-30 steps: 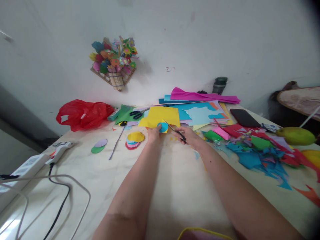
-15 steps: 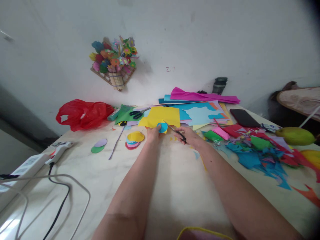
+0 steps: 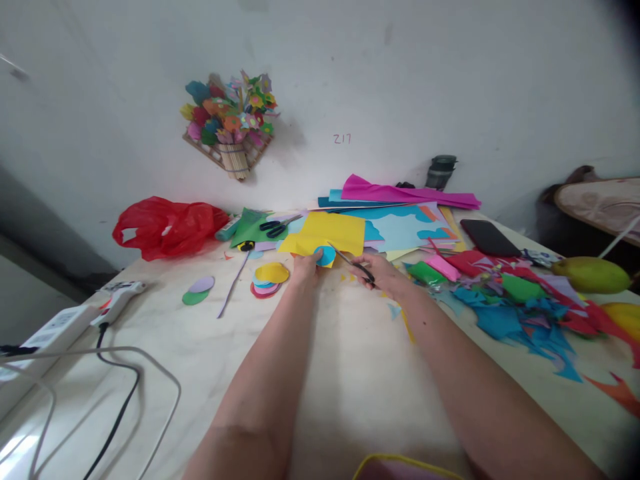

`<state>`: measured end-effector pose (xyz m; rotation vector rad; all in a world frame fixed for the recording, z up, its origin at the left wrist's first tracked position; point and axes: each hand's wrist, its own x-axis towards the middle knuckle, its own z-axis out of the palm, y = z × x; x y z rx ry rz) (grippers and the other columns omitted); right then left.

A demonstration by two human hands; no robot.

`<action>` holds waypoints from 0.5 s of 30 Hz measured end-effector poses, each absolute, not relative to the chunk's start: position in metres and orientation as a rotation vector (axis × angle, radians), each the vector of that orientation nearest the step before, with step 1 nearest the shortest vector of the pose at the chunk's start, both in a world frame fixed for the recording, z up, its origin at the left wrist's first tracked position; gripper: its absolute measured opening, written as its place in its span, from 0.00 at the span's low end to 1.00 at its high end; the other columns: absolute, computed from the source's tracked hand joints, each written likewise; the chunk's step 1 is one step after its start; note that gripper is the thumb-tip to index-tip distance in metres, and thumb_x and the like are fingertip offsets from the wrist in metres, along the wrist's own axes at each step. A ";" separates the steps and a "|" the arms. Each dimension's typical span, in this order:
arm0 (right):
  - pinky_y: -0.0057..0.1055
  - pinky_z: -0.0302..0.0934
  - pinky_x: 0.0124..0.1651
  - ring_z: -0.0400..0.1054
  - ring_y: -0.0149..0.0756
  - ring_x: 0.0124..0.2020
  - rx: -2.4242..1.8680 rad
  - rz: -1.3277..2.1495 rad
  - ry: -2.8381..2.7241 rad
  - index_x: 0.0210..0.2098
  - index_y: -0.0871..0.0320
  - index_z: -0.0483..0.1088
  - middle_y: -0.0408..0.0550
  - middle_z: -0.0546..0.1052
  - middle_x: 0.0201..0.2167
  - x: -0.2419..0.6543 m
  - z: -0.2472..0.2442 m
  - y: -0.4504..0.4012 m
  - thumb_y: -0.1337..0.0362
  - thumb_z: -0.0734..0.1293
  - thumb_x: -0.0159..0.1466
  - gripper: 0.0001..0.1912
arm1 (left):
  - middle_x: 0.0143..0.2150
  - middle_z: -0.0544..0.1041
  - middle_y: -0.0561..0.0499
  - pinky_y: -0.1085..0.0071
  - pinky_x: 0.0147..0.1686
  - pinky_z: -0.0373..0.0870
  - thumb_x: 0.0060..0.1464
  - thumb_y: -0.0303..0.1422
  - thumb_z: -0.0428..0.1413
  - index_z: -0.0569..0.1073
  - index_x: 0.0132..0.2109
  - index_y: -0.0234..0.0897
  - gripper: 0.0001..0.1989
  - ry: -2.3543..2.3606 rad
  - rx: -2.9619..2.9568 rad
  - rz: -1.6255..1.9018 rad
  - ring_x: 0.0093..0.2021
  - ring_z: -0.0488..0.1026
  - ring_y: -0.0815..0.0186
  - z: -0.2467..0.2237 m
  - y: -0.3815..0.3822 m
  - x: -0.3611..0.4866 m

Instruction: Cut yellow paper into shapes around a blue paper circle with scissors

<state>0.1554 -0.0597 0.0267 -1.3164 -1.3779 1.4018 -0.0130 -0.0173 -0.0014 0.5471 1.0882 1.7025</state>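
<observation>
My left hand (image 3: 306,267) pinches a blue paper circle (image 3: 326,255) against the lower edge of a yellow sheet (image 3: 334,231). In my right hand (image 3: 376,270) is a pair of scissors (image 3: 361,269), its blades pointing up and left at the yellow paper just right of the circle. Left of my left hand lies a pile of cut ovals (image 3: 271,273), yellow on top. Farther left, a lilac oval (image 3: 201,285) overlaps a green one (image 3: 194,298). Small yellow scraps lie below the scissors.
A red plastic bag (image 3: 167,229), black-handled scissors (image 3: 274,228) and coloured sheets (image 3: 400,227) lie at the back. Paper scraps (image 3: 520,313), a phone (image 3: 489,237) and a green fruit (image 3: 591,273) are on the right. A power strip (image 3: 57,337) with cables sits left.
The yellow sheet's upper part has shifted slightly right. Both hands keep nearly the same place and hold the same things.
</observation>
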 end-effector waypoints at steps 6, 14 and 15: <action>0.21 0.48 0.16 0.55 0.25 0.13 -1.296 1.401 -1.395 0.35 0.58 0.69 0.36 0.68 0.13 0.157 0.025 -0.058 0.67 0.75 0.59 0.11 | 0.54 0.83 0.41 0.60 0.57 0.78 0.47 0.15 0.64 0.78 0.51 0.39 0.25 1.085 0.536 1.695 0.58 0.80 0.52 0.002 -0.019 -0.012; 0.21 0.47 0.17 0.55 0.24 0.12 -1.324 1.431 -1.379 0.37 0.58 0.69 0.36 0.69 0.14 0.159 0.024 -0.058 0.67 0.73 0.60 0.10 | 0.53 0.84 0.42 0.59 0.56 0.79 0.47 0.15 0.64 0.77 0.53 0.40 0.27 1.090 0.539 1.669 0.57 0.80 0.52 0.005 -0.021 -0.014; 0.20 0.48 0.17 0.55 0.24 0.12 -1.336 1.441 -1.371 0.38 0.58 0.69 0.36 0.69 0.14 0.160 0.024 -0.058 0.67 0.73 0.60 0.10 | 0.53 0.84 0.42 0.59 0.55 0.79 0.47 0.15 0.63 0.77 0.53 0.40 0.27 1.079 0.548 1.672 0.57 0.80 0.52 0.004 -0.021 -0.014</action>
